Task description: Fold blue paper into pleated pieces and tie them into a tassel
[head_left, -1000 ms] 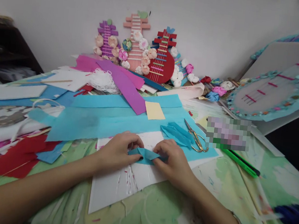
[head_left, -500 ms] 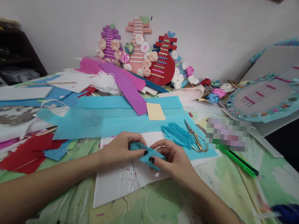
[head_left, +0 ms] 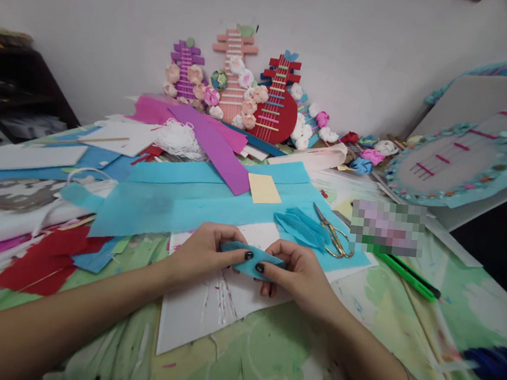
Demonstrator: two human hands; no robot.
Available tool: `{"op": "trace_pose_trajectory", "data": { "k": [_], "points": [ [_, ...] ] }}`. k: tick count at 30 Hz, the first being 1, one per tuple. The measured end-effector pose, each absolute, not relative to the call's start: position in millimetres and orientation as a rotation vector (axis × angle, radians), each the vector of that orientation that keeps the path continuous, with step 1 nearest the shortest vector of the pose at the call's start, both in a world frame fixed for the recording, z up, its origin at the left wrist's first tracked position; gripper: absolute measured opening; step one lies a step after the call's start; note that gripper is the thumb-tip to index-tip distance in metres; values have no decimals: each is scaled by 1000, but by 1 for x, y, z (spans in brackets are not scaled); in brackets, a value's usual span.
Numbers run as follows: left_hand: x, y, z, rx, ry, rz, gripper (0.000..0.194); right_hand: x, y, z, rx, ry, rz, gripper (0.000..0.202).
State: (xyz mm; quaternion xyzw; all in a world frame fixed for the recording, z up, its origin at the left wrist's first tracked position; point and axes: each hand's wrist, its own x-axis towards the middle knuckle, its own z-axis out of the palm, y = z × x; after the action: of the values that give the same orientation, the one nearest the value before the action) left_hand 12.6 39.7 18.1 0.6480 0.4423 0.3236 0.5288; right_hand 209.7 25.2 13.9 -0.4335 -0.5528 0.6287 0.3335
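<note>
Between both hands is a small folded piece of blue crepe paper (head_left: 252, 262). My left hand (head_left: 211, 249) pinches its left end, thumb on top and fingers behind. Its right end is gripped by my right hand (head_left: 301, 273), whose thumb presses on the near side while some fingertips show below. The paper is held over a white board (head_left: 189, 322) streaked with shiny glue-like lines. Just beyond the right hand lie loose blue crepe strips (head_left: 301, 228) and gold-handled scissors (head_left: 334, 235). Large blue crepe sheets (head_left: 179, 206) spread behind the hands, with a small cream card (head_left: 265, 189) on them.
A green cutter (head_left: 410, 278) lies at the right. Red paper (head_left: 49, 256) and white strips cover the left side. At the back stand a red paper instrument (head_left: 278, 105), others with paper flowers, and a ball of white string (head_left: 178, 140). A decorated panel (head_left: 456, 157) leans at the right.
The blue paper is now held flatter and straighter between the hands. My right hand has shifted slightly right, and its lower fingertips have come into view beneath the paper.
</note>
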Motion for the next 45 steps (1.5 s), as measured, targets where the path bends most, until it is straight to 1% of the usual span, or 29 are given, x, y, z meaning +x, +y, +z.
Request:
{"op": "trace_pose_trajectory", "data": {
  "k": [6,11,17,22,30,38,43,45],
  "points": [
    [11,40,18,1450,1020,763,21,213,28,15,-1068,-1395,1717,31],
    [12,40,17,1439,1024,740,17,211,26,17,-1086,-1301,1757,35],
    [13,40,18,1488,1037,739,13,210,24,17,-1095,-1310,1733,33],
    [13,40,20,1566,1051,740,15,210,23,17,-1133,-1319,1720,33],
    [13,39,18,1591,1027,716,14,209,21,14,-1187,-1402,1686,20],
    [12,39,16,1583,1030,756,19,212,24,14,-1093,-1355,1743,27],
    [12,40,19,1516,1015,783,12,213,25,14,-1036,-1279,1747,24],
    [11,40,20,1454,1005,797,12,215,25,14,-1013,-1233,1741,24]
  ]
}}
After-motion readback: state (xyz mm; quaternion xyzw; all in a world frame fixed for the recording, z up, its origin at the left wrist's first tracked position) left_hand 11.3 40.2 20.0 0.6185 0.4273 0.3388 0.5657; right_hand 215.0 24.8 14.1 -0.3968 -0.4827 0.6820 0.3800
